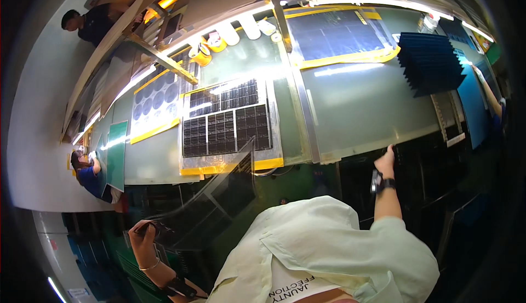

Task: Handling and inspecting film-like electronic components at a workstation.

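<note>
My left hand (143, 242) is at the lower left, its fingers closed on the edge of a see-through film sheet (219, 196) with dark printed patches. The film slants up to the right, and its far tip overlaps the lower right of a framed panel of dark rectangular patterns (226, 119) on the bench. That panel has yellow tape along its near edge. My right hand (386, 163) reaches out to the right by the bench's front edge, with a dark watch on the wrist. Its fingers point away into shadow, so whether they grip anything is hidden.
The pale green glass bench (361, 105) runs across. A blue taped sheet (334, 34), a dark ridged rack (430, 64), and a sheet with dark circles (156, 103) lie along it. Tape rolls (200, 55) stand behind. People work left (93, 177) and right (498, 111).
</note>
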`<state>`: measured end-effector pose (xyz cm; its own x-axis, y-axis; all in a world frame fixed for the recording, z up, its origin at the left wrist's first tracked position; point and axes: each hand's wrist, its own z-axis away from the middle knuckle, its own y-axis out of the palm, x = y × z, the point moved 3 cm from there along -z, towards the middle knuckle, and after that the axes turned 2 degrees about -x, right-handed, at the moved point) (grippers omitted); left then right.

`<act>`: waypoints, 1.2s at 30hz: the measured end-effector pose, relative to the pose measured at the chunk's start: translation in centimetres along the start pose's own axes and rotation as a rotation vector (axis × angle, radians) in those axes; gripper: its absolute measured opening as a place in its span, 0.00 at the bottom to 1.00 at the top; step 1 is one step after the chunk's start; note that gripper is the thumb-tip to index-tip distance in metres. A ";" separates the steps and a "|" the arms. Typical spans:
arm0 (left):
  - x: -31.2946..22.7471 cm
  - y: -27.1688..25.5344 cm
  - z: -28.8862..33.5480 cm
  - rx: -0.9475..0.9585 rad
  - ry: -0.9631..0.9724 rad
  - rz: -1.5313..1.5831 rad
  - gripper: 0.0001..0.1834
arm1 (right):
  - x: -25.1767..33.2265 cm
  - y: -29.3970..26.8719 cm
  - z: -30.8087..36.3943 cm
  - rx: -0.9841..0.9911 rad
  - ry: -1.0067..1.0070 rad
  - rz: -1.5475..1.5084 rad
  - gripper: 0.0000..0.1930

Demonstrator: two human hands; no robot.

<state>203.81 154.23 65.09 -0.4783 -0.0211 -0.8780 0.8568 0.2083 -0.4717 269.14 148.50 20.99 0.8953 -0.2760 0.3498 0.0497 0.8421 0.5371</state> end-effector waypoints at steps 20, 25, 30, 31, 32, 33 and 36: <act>-8.9 20.1 -7.3 0.121 0.798 -0.053 0.16 | -6.8 18.5 20.3 0.962 -0.221 1.153 0.12; 0.2 23.9 -9.5 0.111 0.509 -0.096 0.13 | 3.1 9.1 12.1 0.493 -0.399 0.834 0.08; 11.4 32.1 -9.0 0.261 0.395 -0.320 0.17 | 6.9 2.2 4.4 0.242 -0.329 0.571 0.10; 13.2 34.1 -8.4 0.209 0.434 -0.406 0.19 | 7.0 1.8 2.7 0.201 -0.309 0.455 0.10; 14.4 36.0 -7.9 0.224 0.405 -0.476 0.24 | 7.1 1.5 1.0 0.155 -0.293 0.337 0.11; 15.6 37.7 -7.4 0.193 0.434 -0.561 0.27 | 7.1 1.6 -0.6 0.125 -0.266 0.288 0.11; 17.1 40.2 -6.9 0.216 0.410 -0.702 0.31 | 5.9 5.0 -2.0 0.048 -0.260 0.330 0.14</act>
<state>228.76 169.04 31.65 -0.9103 0.2903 -0.2950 0.3320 0.0866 -0.9393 275.54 152.06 24.21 0.7175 -0.1077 0.6882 -0.2473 0.8842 0.3962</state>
